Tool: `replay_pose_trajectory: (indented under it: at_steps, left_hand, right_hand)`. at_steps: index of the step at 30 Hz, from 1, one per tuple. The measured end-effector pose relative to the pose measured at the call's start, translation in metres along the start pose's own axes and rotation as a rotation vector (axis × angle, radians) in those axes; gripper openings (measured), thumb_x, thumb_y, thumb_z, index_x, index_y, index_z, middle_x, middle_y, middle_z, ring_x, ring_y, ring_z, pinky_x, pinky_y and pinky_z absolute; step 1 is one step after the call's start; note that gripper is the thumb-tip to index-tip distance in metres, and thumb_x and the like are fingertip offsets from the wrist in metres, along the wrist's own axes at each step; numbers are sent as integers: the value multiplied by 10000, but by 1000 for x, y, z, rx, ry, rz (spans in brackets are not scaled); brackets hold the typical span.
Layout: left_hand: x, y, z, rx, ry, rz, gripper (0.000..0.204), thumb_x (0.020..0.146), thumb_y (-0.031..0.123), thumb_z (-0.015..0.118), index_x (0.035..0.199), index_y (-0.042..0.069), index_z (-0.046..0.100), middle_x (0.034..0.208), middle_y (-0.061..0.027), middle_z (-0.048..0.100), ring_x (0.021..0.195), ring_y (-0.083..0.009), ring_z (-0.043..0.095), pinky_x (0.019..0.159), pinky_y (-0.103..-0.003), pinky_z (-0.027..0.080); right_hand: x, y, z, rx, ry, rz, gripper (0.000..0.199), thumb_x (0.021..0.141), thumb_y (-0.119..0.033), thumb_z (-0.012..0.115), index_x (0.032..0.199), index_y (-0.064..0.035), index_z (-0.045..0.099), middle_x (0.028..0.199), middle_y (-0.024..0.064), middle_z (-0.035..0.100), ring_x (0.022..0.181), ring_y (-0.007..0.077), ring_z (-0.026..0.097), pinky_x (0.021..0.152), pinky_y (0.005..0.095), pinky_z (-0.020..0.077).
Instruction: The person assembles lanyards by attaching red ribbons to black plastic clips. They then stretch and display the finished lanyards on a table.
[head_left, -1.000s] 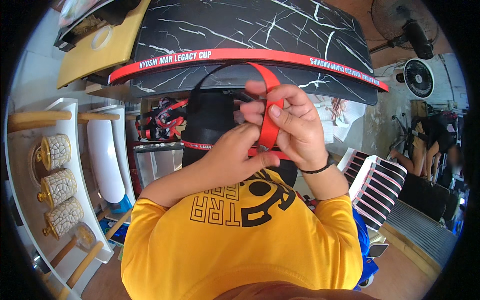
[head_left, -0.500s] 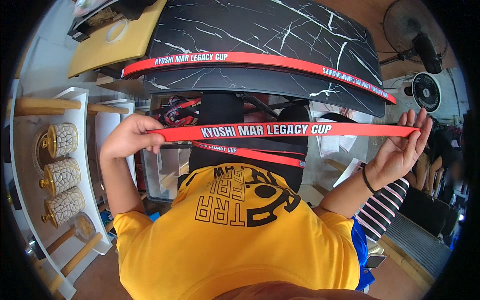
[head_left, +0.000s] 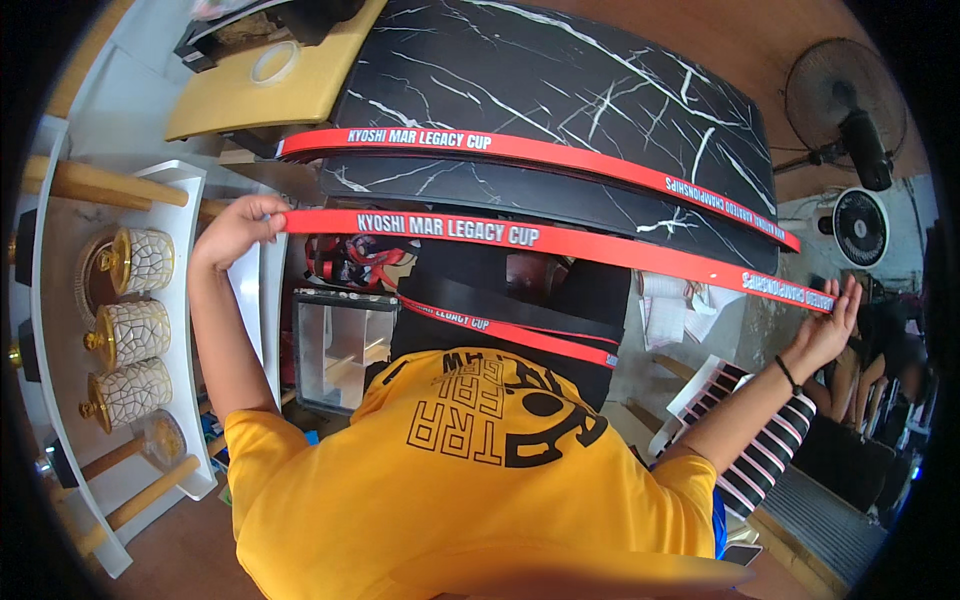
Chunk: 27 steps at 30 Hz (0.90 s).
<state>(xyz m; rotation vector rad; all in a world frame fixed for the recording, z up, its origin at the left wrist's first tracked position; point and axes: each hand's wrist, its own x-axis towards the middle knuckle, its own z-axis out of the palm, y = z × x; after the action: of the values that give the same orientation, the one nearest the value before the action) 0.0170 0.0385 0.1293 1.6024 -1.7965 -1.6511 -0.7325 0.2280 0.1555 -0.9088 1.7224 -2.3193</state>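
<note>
red ribbon [head_left: 560, 245] stretched taut between left hand [head_left: 235, 228] and right hand [head_left: 825, 330], each pinching an end; light, limp, likely best gripped at the ends.

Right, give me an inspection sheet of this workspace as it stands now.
Surface: black marble-patterned tabletop, with a second red ribbon lying along its front edge.
Job's things: red printed ribbon stretched out straight between both hands, above a black stack with more ribbon across it.
Clutter: three crackle-pattern jars with gold handles on a white shelf; yellow board; clear box.
Grips: left hand pinches one ribbon end; right hand holds the other.
Cables: nothing seen.
Surroundings: two fans at right; striped fabric.
</note>
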Motion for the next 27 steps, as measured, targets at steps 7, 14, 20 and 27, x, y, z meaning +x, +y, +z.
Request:
replay_pose_trajectory:
  at_steps: [7,14,20,27]
  left_hand:
    - [28,-9,-35,-285,392,108,305,897,209,643,1170,78,613,861,54,607,705,-48,498,676,-210,406]
    - [71,-25,-50,-458,557,93,312,899,139,638,1200,69,600,892,26,638,741,-50,541,656,-187,428]
    - [85,-29,-48,-411,676,59,353,856,84,680,1188,35,572,875,-10,654,745,-75,585,664,-202,473]
    - [92,-37,-42,-394,729,30,413,810,76,734,1177,28,550,859,-42,670,772,-99,627,657,-208,488]
  right_hand:
    - [98,17,-53,-110,-215,7,508,965,-83,514,1433,-37,321,1308,213,540,956,150,593,844,287,474]
    - [151,58,-36,-259,-238,9,783,876,-39,644,1461,-39,123,1157,202,636,898,169,644,744,295,526]
    - [161,105,-20,-299,-161,73,846,808,3,712,1456,-115,180,969,108,609,821,198,636,651,316,551]
    - [152,142,-17,-294,-101,149,825,803,8,713,1447,-80,204,996,128,591,788,194,634,643,313,561]
